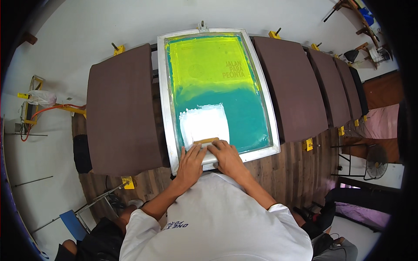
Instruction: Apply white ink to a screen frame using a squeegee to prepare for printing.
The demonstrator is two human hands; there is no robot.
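Observation:
Both my hands grip a squeegee (210,160) with a grey metal body and a tan strip along its far edge. My left hand (190,163) is closed over its left end, my right hand (226,157) over its right end. The squeegee rests at the near end of a silver-framed printing screen (163,87). Just beyond it, a patch of white ink (204,122) lies on the teal mesh (244,117). The screen's far half is yellow-green (204,54), with faint lettering at the right. My fingers hide part of the squeegee.
A dark brown cloth panel (122,108) lies left of the screen; several more like panel (289,87) line up rightward. Yellow brackets (308,144) stick out along the row. A fan (376,162) stands at the right, a blue-padded metal stand (74,224) at lower left.

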